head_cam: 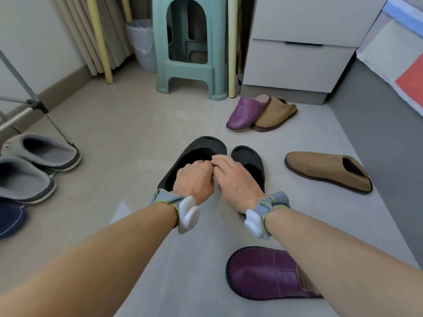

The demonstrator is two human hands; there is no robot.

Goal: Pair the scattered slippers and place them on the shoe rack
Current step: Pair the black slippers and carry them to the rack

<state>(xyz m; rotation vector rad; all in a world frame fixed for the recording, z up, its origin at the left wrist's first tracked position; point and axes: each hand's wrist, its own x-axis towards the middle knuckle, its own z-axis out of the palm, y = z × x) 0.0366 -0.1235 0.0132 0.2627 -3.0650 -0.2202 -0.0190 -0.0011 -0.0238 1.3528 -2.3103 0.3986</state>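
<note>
Head view. Both hands down on the black pair: left hand (193, 179) curled on the left black slipper (194, 156), right hand (235, 179) on the right black slipper (248, 161), each grip clamped at the inner edge, probably to lift both as one set. Just right of the pair, one tan slipper (327, 171); beyond, purple (247, 113) beside tan (275, 116) (mismatched). Nearer, another purple slipper (265, 273). Far left, grey slippers (41, 152) under a metal frame (34, 106), likely the rack.

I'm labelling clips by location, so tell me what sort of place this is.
Probably a bedroom or similar room in a home. House slippers lie scattered on the tiled floor, such as the purple slipper; a white drawer cabinet stands beside what looks like a bed edge, with a green plastic stool nearby.
</note>
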